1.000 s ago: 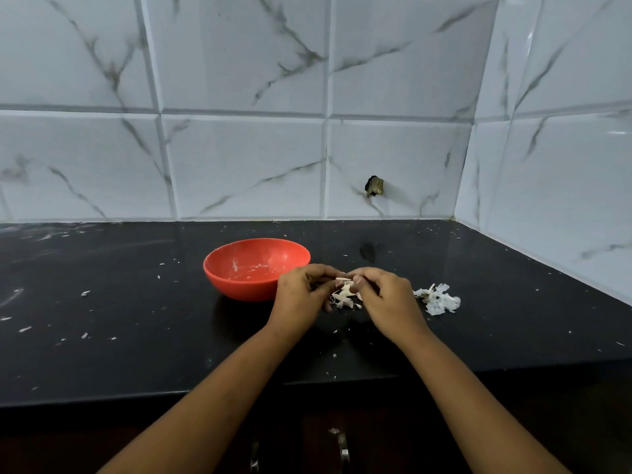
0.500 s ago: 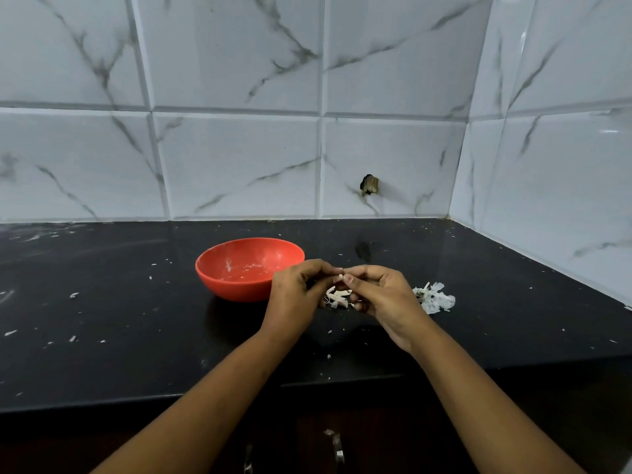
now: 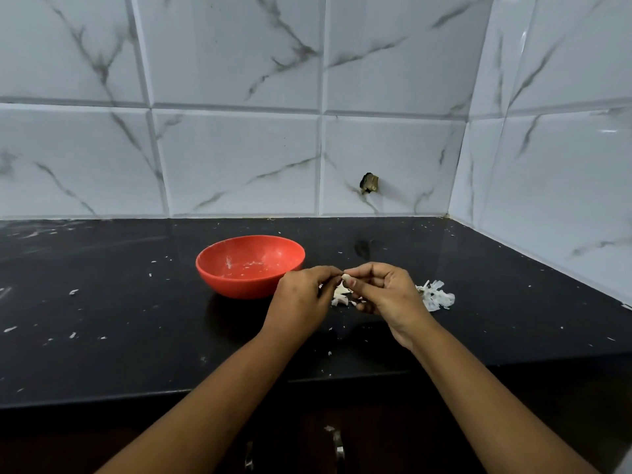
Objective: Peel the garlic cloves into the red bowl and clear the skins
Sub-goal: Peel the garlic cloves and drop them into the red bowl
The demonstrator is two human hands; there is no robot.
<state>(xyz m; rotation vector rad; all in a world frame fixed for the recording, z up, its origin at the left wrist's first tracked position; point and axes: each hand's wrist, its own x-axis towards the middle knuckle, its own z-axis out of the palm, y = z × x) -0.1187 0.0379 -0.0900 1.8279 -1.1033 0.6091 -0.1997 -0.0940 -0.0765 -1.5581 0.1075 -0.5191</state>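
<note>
Nearest to us, below the table's front edge, a metal cabinet handle [image 3: 338, 448] catches the light, and two bare forearms reach out over the black table [image 3: 136, 319]. Both hands meet just above its middle. The right hand [image 3: 388, 294] is curled, with thumb and fingertips pinching a pale garlic clove [image 3: 346, 277]. The left hand [image 3: 301, 297] is curled too, its fingertips closed on the clove's left end. We judge that one hand steadies the clove while the other picks at the skin, though how much skin remains is too small for us to tell.

They work low over the table, we think, so the peel drops straight down. A few loose skins [image 3: 340, 297] lie directly under the hands. Just right of the right hand sits a larger heap of skins [image 3: 437, 297], probably kept together so that it can be cleared in one sweep. Small white flecks dot the table to the left and along the near side.

Just beyond and left of the left hand stands the red bowl [image 3: 239, 289], close enough for a peeled clove to go in with a short reach. Inside we see only pale bits and smears, and we cannot make out whole cloves.

Farthest back, the marbled tile wall [image 3: 239, 159] rises behind the table, with a small dark stub [image 3: 369, 183] sticking out of it.
</note>
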